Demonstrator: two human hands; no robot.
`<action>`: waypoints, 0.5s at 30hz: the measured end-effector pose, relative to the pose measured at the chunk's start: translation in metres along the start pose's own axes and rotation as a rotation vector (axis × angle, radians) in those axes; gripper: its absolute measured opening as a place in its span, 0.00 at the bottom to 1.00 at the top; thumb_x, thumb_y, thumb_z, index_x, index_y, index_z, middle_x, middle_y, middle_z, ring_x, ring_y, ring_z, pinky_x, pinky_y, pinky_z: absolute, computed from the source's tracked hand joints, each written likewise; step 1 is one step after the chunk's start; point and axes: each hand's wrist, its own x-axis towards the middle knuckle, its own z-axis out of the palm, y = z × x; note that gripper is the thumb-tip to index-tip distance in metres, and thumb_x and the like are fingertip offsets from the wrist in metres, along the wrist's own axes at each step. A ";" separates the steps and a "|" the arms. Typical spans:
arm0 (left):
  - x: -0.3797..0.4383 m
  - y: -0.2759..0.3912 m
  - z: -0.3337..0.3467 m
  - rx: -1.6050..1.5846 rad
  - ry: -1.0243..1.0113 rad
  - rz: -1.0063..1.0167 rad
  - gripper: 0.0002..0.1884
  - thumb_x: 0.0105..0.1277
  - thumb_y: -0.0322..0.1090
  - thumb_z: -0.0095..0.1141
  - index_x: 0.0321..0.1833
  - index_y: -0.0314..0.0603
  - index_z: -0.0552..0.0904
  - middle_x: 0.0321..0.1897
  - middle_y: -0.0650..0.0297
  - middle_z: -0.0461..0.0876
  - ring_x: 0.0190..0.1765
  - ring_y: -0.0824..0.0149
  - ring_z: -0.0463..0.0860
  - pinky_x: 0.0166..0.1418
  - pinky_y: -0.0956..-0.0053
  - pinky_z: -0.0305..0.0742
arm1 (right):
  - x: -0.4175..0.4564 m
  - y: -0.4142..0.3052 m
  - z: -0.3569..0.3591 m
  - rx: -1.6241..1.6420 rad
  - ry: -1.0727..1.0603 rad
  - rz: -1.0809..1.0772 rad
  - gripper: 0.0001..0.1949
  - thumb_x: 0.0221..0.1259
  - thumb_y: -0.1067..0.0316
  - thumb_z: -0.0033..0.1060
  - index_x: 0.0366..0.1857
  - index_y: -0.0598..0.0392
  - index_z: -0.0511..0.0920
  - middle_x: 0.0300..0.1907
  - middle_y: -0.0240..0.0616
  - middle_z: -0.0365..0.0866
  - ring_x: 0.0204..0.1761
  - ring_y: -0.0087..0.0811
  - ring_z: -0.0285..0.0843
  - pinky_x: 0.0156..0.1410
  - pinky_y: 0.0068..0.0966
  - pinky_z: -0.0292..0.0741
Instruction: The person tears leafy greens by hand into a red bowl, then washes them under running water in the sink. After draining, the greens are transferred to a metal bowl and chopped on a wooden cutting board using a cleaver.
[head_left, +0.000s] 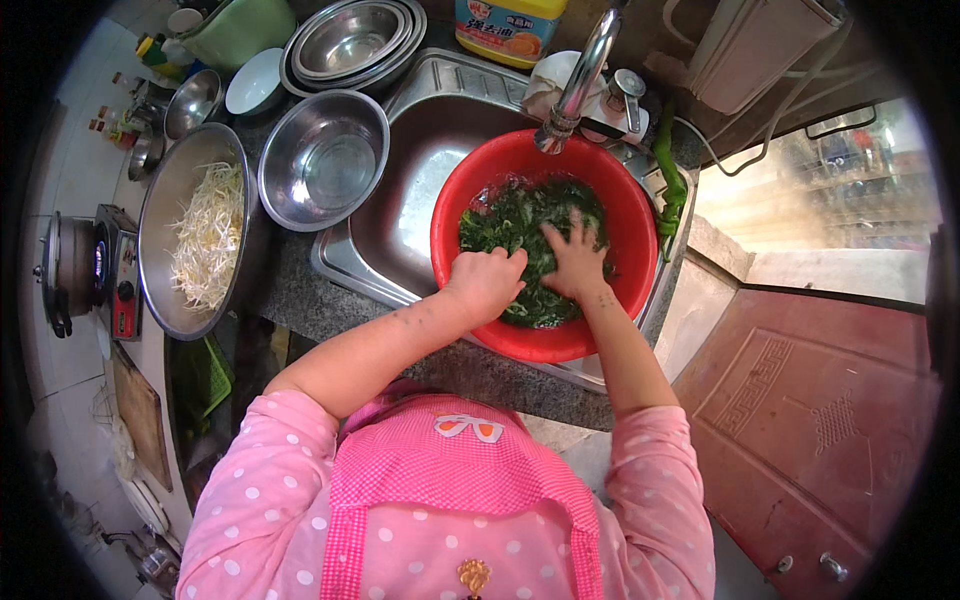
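Note:
A red plastic basin rests over the right part of the sink, with chopped leafy greens in water inside it. My left hand is curled above the front left of the greens; its fingertips are partly hidden, so a grip on leaves cannot be made out. Spread fingers of my right hand lie on the wet greens near the basin's middle. Above the basin's far rim hangs the spout of a chrome faucet.
The stainless steel sink holds an empty-looking steel bowl on its left edge. Bean sprouts fill part of a large steel bowl. Green peppers lie along the right rim. A pot sits on a lit gas stove.

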 end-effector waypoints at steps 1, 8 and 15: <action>-0.001 -0.003 0.003 -0.037 0.033 0.009 0.23 0.64 0.46 0.58 0.60 0.46 0.75 0.36 0.57 0.83 0.34 0.56 0.86 0.37 0.61 0.80 | 0.007 -0.001 0.004 0.074 0.044 0.055 0.45 0.38 0.55 0.77 0.68 0.33 0.64 0.76 0.48 0.46 0.74 0.61 0.46 0.68 0.63 0.59; 0.007 -0.014 0.013 -1.143 0.264 -0.183 0.11 0.67 0.34 0.58 0.51 0.41 0.81 0.33 0.68 0.82 0.32 0.76 0.79 0.36 0.78 0.76 | 0.005 0.019 0.026 0.773 0.334 0.066 0.23 0.38 0.76 0.65 0.46 0.56 0.79 0.56 0.53 0.75 0.57 0.48 0.75 0.65 0.34 0.71; 0.018 0.006 -0.010 -1.669 0.366 -0.232 0.23 0.73 0.52 0.46 0.64 0.48 0.73 0.57 0.66 0.73 0.59 0.72 0.70 0.67 0.71 0.60 | -0.067 -0.010 -0.097 1.329 0.372 -0.062 0.25 0.38 0.82 0.64 0.48 0.59 0.76 0.52 0.40 0.76 0.57 0.33 0.75 0.63 0.26 0.72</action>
